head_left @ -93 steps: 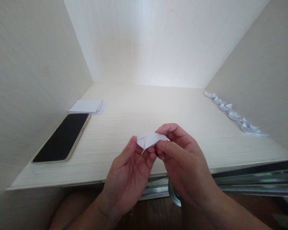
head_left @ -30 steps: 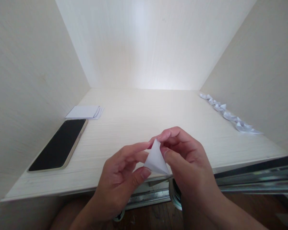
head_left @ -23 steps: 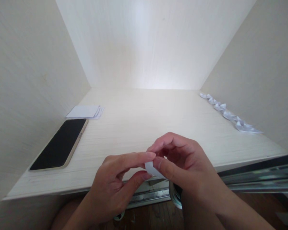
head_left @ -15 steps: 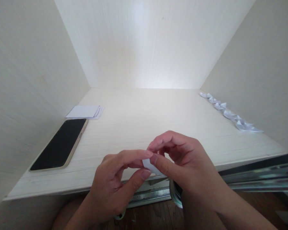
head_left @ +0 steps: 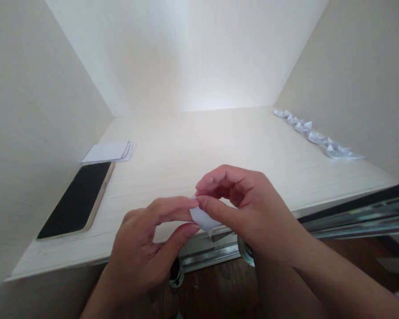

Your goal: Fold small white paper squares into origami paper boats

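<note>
Phone: the dark-screened phone (head_left: 75, 201) lies flat on the pale shelf (head_left: 173, 155), near the left wall.
Paper stack: just behind it, flat white sheets (head_left: 104, 152) lie slightly fanned at their right end.
Left hand: the left hand (head_left: 149, 248) grips the paper's left side, forefinger along the top, thumb at the lower edge.
Folded paper: the small white piece (head_left: 203, 219) is between both hands at the shelf's front edge, one point hanging downward; its inner folds are hidden.
Right hand: the right hand (head_left: 242, 201) pinches the top, thumb in front, fingers curled behind.
Good handling: probably best to steady the left side lightly, line up the edges, then press from the right thumb without crushing that point.
Paper row: small folded pieces (head_left: 315, 138) run along the right wall, well apart from the hands.
</note>
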